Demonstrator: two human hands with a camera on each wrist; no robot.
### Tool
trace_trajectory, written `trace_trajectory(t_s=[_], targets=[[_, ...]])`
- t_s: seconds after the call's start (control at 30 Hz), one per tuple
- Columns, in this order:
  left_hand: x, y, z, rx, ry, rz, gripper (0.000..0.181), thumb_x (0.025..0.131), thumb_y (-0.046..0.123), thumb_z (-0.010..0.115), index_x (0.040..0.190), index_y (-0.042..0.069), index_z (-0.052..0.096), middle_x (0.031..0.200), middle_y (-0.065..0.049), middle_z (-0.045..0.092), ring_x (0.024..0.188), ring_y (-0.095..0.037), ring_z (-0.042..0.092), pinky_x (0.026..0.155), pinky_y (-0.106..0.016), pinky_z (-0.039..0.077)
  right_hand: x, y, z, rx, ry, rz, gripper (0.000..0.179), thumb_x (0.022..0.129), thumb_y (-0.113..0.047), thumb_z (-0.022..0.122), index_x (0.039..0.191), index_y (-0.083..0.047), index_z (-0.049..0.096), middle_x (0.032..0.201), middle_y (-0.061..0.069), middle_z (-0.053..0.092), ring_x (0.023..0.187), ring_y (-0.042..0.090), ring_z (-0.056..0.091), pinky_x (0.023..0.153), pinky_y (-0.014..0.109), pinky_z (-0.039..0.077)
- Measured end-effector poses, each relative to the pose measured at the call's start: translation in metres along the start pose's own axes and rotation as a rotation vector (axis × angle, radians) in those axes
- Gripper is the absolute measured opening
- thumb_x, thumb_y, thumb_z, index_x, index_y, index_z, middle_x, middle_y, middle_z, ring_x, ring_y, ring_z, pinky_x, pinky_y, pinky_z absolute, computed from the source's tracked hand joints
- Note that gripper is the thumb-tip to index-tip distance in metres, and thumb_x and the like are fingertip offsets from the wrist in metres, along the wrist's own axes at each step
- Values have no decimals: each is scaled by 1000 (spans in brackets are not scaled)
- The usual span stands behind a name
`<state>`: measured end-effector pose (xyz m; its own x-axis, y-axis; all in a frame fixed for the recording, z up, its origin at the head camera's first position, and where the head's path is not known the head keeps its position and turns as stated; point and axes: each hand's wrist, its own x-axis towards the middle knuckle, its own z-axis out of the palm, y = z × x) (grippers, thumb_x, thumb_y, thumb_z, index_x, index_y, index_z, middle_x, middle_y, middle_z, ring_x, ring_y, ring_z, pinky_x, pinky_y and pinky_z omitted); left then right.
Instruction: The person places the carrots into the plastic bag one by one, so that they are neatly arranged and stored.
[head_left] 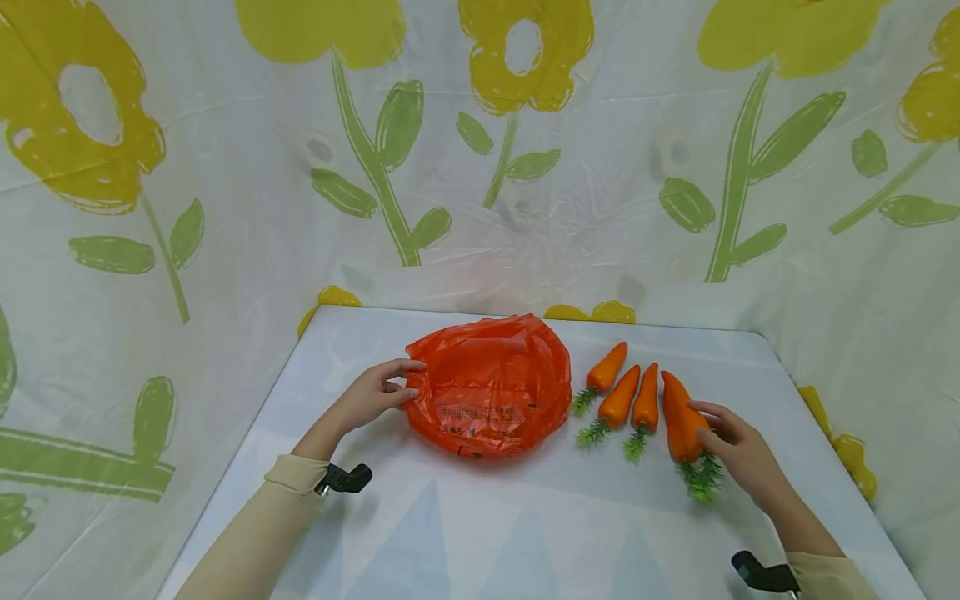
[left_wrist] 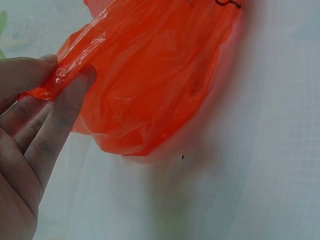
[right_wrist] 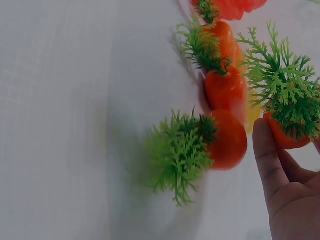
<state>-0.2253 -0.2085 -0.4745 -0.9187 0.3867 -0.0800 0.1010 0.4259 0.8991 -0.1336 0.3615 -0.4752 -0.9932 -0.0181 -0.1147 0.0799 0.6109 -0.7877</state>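
Note:
A red plastic bag (head_left: 487,392) lies with its mouth spread wide, dark print showing inside. My left hand (head_left: 369,398) pinches its left rim; the left wrist view has the film of the bag (left_wrist: 145,95) between thumb and fingers. On the right, my right hand (head_left: 738,454) holds an artificial carrot (head_left: 680,421) by its thick end, tip pointing away from me. Green fronds (right_wrist: 287,82) sprout from that carrot beside the fingers (right_wrist: 270,162). Between bag and right hand lie more carrots (head_left: 619,398) in a loose row, their leafy ends toward me.
A white table (head_left: 480,533) with pale triangle shapes carries everything. Its back edge meets a hanging sheet (head_left: 585,225) printed with yellow flowers, which also encloses both sides. Dark wrist-worn devices (head_left: 347,478) stick out by the sleeves.

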Motion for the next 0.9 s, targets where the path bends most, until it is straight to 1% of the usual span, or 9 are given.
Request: trace_trajectory(t_s=[0.37,0.47,0.67,0.73,0.8,0.87,0.9], targets=[[0,2,2,-6,-5,2,45,98,15,69,141,12,58,136,-17,58,99,-26,71,83,-36,61,1,-7,11,0,-5,-55,53,107,-34,53,149,-3,45,146,32,46,124,46,51,81,12,47],[0,2,3,-7,-5,-7,45,98,16,69,142,14,58,136,-16,57,99,-25,71,83,-35,61,1,-9,14,-3,4,-69,51,107,-34,53,148,-4,47,146,31,48,122,42,54,82,12,48],[1,3,3,-12,-8,2,46,98,16,69,142,11,57,138,-16,57,99,-26,71,83,-36,61,2,-13,18,17,3,-79,51,107,-34,54,148,-5,48,144,31,50,117,35,57,81,15,51],[1,3,4,-14,-11,1,47,98,16,69,143,10,57,137,-17,57,99,-26,71,83,-36,61,2,-13,19,26,-3,-87,50,107,-33,54,148,-5,47,143,31,50,113,29,58,80,18,53],[2,2,5,-20,-13,-1,47,98,16,69,143,10,56,136,-17,58,99,-26,71,83,-36,61,2,-13,21,30,-4,-92,50,107,-33,54,147,-5,48,142,29,52,109,18,59,78,21,55],[2,2,5,-21,-17,3,48,98,16,70,143,9,56,136,-17,57,99,-27,71,83,-35,61,2,-14,22,35,-7,-97,49,107,-33,54,147,-6,48,141,28,53,105,7,57,78,23,55],[2,2,5,-20,-19,5,48,98,16,70,143,9,56,136,-17,57,100,-27,71,83,-35,61,3,-14,23,35,-11,-107,49,107,-33,54,147,-6,48,141,28,53,104,3,56,79,23,55]])
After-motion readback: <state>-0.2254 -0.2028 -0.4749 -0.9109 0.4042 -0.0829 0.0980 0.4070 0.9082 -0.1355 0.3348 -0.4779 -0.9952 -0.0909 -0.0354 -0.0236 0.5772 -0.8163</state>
